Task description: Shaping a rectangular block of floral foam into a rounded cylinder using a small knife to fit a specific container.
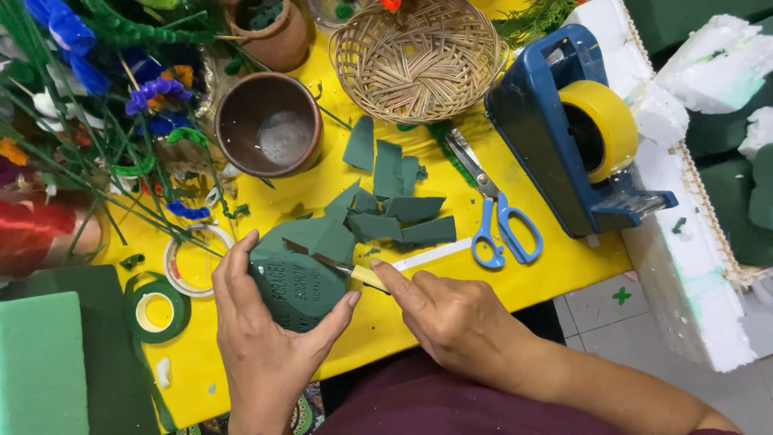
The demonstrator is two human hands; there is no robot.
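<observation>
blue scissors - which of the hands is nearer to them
Right. The right hand, gripping a yellow-handled knife, lies just below and left of the blue scissors. The left hand holds the green foam block farther left, beyond the right hand.

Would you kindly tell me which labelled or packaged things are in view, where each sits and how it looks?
Dark green floral foam piece: under the left hand, rounded, stamped lettering on its face.
Pale green foam brick: bottom left corner, rectangular, seemingly wrapped.
No signs or screens.
</observation>
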